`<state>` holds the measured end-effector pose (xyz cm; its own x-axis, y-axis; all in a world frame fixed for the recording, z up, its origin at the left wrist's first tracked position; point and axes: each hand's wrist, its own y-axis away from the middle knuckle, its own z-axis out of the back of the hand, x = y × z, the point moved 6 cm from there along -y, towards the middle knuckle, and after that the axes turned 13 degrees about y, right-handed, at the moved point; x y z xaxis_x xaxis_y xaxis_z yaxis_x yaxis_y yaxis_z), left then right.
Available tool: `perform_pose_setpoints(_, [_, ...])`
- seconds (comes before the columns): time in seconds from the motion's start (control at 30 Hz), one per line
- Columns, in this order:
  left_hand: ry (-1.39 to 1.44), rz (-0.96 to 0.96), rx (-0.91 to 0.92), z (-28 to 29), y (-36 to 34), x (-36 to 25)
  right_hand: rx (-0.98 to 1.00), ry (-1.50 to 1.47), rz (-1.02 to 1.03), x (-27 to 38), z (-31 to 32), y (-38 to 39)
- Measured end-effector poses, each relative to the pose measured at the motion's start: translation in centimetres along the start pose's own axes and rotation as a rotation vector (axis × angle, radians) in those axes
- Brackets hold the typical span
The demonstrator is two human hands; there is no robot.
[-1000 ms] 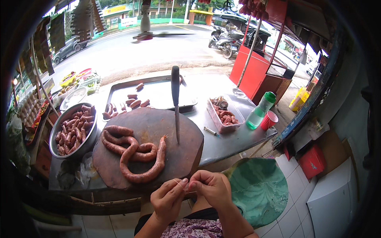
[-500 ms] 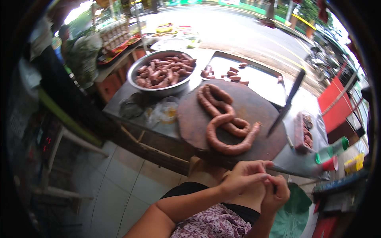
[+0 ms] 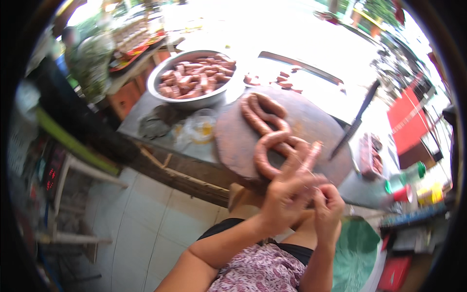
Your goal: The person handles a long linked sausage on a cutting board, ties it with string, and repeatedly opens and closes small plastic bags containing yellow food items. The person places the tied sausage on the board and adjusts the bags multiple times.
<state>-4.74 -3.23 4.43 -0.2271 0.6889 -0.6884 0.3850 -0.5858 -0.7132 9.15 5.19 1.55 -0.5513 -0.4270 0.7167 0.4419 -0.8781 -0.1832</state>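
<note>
At the lower middle, my left hand [image 3: 289, 194] has its upper fingers raised over the board's front part, blurred, with a thin pale string across them. My right hand [image 3: 327, 204] is closed beside it, pinching that string at thumb and forefinger. Just beyond my hands a long coiled sausage [image 3: 254, 112] lies on the round wooden chopping board [image 3: 231, 151], its front partly hidden by my left hand. A black-handled knife [image 3: 357, 117] stands tilted at the board's right side.
A steel bowl [image 3: 158, 95] of sausage pieces, crumpled bags [image 3: 194, 130], a metal tray [image 3: 306, 65] with pieces, a plastic meat container [image 3: 369, 155], green bottle [image 3: 406, 177] and red cup [image 3: 401, 193] share the steel table. A green stool [image 3: 357, 248] stands right, a chair [image 3: 87, 170] left.
The view has swung left since a second ago. My left hand has lifted toward the board, its fingers now raised; my right hand stays beside it, still pinching.
</note>
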Motion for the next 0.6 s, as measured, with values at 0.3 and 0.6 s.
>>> perform_pose_setpoints(0.3, [-0.197,0.371,0.374,0.9,0.4,4.0,-0.373,-0.156,0.146,-0.5,5.3,-2.7])
perform_pose_setpoints(0.6, [1.138,0.618,-0.164,3.7,1.3,7.0,-0.296,0.118,0.235,-0.1,4.2,-2.6])
